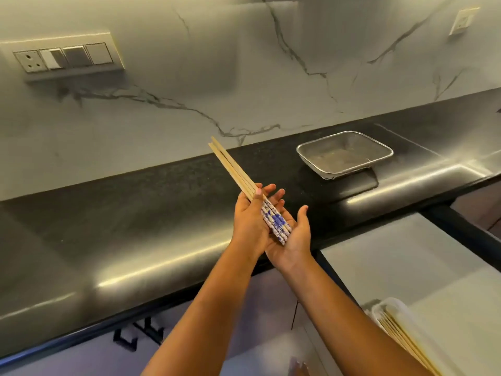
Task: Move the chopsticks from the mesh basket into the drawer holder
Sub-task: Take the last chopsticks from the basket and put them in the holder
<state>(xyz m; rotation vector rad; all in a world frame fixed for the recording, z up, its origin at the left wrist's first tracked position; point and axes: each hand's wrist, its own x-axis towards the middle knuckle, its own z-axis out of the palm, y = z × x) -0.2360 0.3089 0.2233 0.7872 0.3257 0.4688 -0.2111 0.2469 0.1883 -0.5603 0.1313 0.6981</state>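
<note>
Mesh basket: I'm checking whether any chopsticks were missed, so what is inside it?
The mesh basket looks empty: only its bare mesh floor shows. The near wall hides a thin strip of the bottom. The chopsticks lie across both hands.

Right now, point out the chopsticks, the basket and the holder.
chopsticks [276,222]: head view, on the blue patterned handle ends lying in the hands.
basket [385,150]: head view, on its right rim.
holder [379,310]: head view, on its pale rim, lower right.

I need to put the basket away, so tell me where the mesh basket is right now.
In the head view, the mesh basket sits on the black counter to the right of centre, near the marble wall, beyond the hands holding the chopsticks.
</note>
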